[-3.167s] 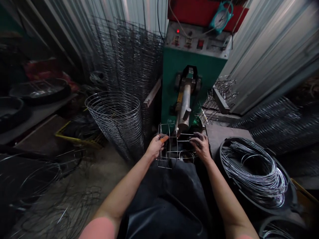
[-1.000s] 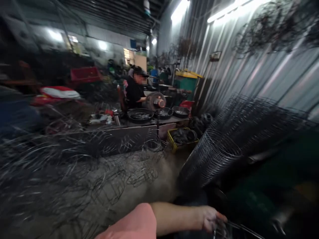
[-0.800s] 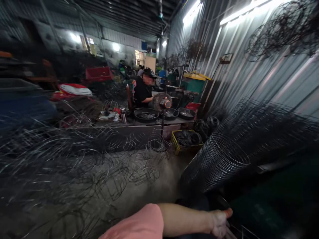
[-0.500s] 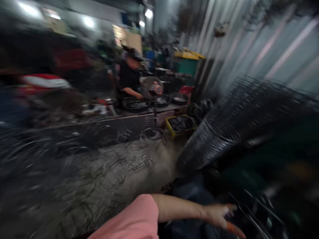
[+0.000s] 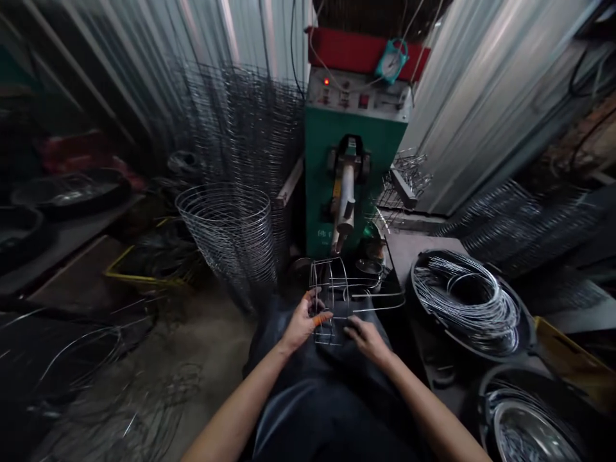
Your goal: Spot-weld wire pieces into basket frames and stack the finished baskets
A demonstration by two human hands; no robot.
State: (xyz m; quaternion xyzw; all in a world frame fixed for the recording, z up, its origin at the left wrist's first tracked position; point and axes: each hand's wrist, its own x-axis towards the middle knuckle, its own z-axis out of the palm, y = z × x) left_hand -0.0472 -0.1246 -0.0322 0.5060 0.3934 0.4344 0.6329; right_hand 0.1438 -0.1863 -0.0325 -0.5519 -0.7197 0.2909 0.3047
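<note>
My left hand (image 5: pixel 304 323), with orange covers on its fingers, is closed on the left side of a small wire frame (image 5: pixel 339 282). The frame is made of bent thin metal rods, with a long loop reaching out to the right. At its near right edge, my right hand (image 5: pixel 369 338) has its fingers curled against the wire. Both hands are above my dark-clad lap. Just beyond the frame stands a green welding machine (image 5: pixel 320 160), whose thick metal arm (image 5: pixel 345 199) points down toward the wires.
Tall stacks of wire rings (image 5: pixel 231 218) stand at left beside a yellow crate (image 5: pixel 120 266). On the right, a black basin (image 5: pixel 527 333) holds wire hoops (image 5: pixel 462 301); a second basin (image 5: pixel 486 410) is nearer. A teal clock (image 5: pixel 392 61) hangs on the machine. Loose wires litter the floor (image 5: pixel 212 366).
My view has swung right, from a co-worker at a bench to the green machine. My left hand, earlier stretched out to the right, is now on the wire frame, and my right hand has come into view.
</note>
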